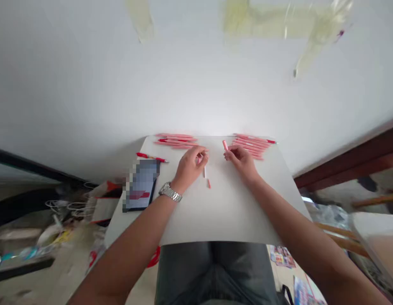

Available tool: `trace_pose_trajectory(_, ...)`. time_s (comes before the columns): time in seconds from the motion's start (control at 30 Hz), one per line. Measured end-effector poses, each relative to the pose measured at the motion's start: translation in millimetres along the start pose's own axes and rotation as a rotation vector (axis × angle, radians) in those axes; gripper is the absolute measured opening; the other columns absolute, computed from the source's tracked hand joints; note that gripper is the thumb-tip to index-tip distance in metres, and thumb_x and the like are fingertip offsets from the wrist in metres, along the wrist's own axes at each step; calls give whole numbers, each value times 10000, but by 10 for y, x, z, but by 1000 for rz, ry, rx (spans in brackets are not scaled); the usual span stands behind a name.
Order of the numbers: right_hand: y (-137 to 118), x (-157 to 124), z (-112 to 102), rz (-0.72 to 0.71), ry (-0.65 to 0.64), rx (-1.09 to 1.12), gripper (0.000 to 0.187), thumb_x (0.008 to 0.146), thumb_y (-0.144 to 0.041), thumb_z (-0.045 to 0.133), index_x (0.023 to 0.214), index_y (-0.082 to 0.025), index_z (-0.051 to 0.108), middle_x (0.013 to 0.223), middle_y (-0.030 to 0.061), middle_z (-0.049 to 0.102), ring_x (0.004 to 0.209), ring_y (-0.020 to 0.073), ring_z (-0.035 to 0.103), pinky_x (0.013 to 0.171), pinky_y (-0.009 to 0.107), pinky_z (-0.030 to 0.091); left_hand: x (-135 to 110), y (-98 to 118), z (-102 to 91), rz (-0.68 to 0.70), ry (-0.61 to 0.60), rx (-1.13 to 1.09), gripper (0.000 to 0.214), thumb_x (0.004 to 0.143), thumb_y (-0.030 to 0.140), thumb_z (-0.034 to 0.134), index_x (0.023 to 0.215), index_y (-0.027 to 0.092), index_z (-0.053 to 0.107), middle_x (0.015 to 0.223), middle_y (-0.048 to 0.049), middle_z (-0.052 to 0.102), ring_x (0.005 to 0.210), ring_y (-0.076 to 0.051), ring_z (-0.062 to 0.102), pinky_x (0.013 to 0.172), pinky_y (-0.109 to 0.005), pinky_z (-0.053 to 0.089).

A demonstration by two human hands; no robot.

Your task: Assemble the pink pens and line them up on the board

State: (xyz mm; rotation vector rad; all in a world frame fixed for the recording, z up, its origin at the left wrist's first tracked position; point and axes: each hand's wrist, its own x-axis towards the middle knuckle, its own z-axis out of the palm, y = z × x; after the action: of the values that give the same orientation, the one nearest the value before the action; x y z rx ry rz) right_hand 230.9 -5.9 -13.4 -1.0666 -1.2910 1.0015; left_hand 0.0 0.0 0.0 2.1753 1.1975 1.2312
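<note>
Two pen piles [179, 140] [251, 148] top the white table [215, 216] by a taped wall [196, 84].

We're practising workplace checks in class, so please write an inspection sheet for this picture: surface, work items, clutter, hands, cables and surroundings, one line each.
Surface: white table, its far edge by the wall.
Work items: pink pens in a left group and a right group; a slim white piece and a small pink piece near the left hand.
Clutter: a red pen and a flat device, screen pixelated, at the table's left.
Hands: right hand holds a short pink part; left has curled fingers, grip unclear.
Cables: loose white cables left of the table.
Surroundings: yellowish tape on the wall; printed papers below, right.
</note>
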Motion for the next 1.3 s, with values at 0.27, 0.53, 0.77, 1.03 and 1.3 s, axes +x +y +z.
trace_pose_trajectory(0.27,-28,11,-9,-31,-23,-36,414,886,-608,768,970,-215,671,869,29,699,803,174,659,791,346,536,-14,70,25,38,-40,164,78,992,201,640,1057,235,665,1173,-53,725,1034,-215,693,1007,-393,533)
trace_pose_trajectory(0.53,-59,15,-17,-46,-35,-65,438,892,-634,752,978,-213,669,875,42,709,794,180,659,787,354,546,-12,149,43,89,-101,257,49,982,242,683,1028,233,671,1144,-71,715,1323,-293,624,1120,-475,495)
trace_pose_trajectory(0.77,-77,2,-23,-39,-36,-74,423,896,-618,749,979,-211,671,884,43,703,810,182,663,793,351,544,-21,170,97,91,-154,308,76,956,274,728,1004,231,687,1088,-71,721,1351,-332,602,1126,-509,490)
trace_pose_trajectory(1.03,-51,10,-20,-40,-33,-80,408,904,-610,745,980,-215,673,881,43,713,804,185,670,789,354,546,-31,175,108,95,-183,356,74,945,279,745,961,227,696,1021,-59,719,1303,-335,611,1090,-500,491)
trace_pose_trajectory(1.3,-69,3,-13,-35,-38,-74,415,899,-616,748,972,-214,673,885,45,715,811,188,670,790,356,541,-20,201,105,92,-196,384,20,951,228,720,948,230,701,998,-52,717,1297,-315,606,1077,-474,488)
